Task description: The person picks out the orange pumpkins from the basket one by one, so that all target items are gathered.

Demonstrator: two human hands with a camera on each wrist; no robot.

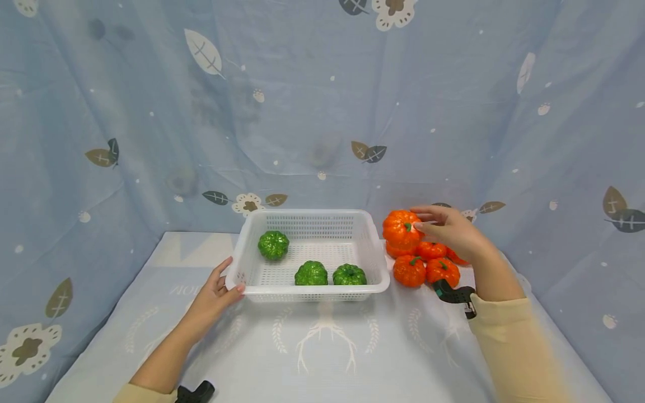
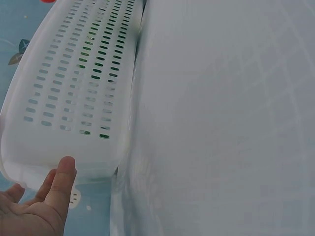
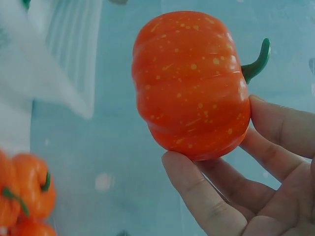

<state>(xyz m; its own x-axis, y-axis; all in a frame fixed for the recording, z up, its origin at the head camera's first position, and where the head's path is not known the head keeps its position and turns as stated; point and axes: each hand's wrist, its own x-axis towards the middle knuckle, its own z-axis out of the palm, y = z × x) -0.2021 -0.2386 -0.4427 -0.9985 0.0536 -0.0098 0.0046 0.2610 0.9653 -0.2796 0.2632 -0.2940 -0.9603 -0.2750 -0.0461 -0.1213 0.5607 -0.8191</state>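
Observation:
My right hand (image 1: 448, 226) pinches an orange toy pumpkin (image 1: 401, 228) with a green stem between thumb and fingers. The right wrist view shows yellow flecks on the held pumpkin (image 3: 192, 83). Beneath it, several orange pumpkins (image 1: 409, 271) cluster on the table, just right of a white plastic basket (image 1: 307, 290). My left hand (image 1: 215, 294) holds the basket's front left corner, thumb at the front and fingers along the left side. Inside the basket are three green pumpkins: one at the back left (image 1: 274, 245), one at front centre (image 1: 311, 273), one at front right (image 1: 349, 274).
A pale patterned cloth covers the table (image 1: 322, 352). Behind and at both sides hangs a blue curtain (image 1: 312, 112) with leaves and flowers. Dark straps sit near both wrists.

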